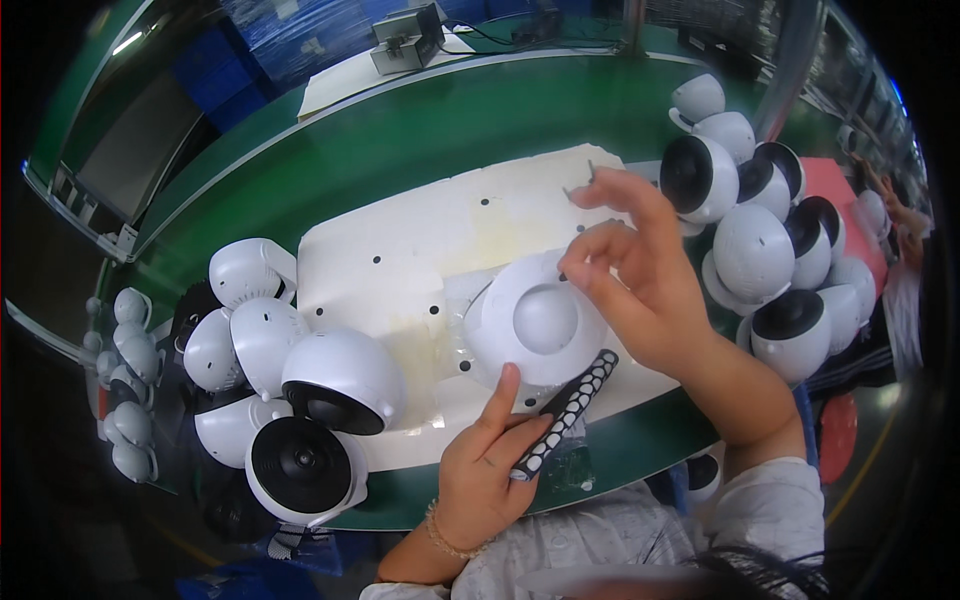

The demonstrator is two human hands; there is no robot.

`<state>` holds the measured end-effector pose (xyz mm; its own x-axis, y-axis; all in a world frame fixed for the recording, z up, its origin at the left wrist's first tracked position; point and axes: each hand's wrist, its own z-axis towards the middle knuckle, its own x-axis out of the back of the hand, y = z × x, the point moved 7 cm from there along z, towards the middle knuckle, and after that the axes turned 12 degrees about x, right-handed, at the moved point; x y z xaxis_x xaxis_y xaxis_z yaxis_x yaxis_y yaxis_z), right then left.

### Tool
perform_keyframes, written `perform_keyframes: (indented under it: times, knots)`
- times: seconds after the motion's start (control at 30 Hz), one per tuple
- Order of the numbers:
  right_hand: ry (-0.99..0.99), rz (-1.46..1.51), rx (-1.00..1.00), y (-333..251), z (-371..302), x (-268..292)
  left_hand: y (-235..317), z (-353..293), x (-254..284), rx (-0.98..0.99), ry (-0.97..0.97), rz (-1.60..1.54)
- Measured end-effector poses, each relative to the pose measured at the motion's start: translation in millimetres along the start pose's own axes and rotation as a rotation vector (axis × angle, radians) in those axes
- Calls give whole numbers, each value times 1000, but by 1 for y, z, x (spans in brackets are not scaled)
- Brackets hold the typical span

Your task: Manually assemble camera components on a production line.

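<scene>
A white round camera-like device (pixel 545 318) lies in front of me with its circular, recessed face up. My left hand (pixel 485 475) grips a black strip with rows of white round dots (pixel 565 415), while its thumb reaches up to the device's near edge. At the device's far right edge is my right hand (pixel 635 275); its thumb and a finger are pinched together beside a tiny dark spot. Whatever may be between those fingertips is too small to make out. Another finger of that hand is raised and curved, with small dark slivers by its tip.
Under the device, a pale sheet with black dots (pixel 375 285) covers part of the green bench (pixel 420 120). White ball-shaped devices with black fronts cluster at left (pixel 342 380) and right (pixel 755 255). Far back stands a grey metal box (pixel 405 45).
</scene>
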<state>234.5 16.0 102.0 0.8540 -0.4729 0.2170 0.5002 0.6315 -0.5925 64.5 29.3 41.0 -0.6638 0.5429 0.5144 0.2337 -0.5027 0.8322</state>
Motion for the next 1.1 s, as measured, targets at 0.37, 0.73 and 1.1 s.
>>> perform_keyframes:
  times: [0.37, 0.73, 1.1]
  knots:
    - [-68, -10, -119, 15, 1, -9, -9, -4, -4, -25, -37, 107]
    - [-195, -420, 370, -8, -7, -15, -8, -5, -3, -40, -32, 110]
    - [-287, -168, 105, -6, 6, -23, -10, -5, -3, -54, -20, 79]
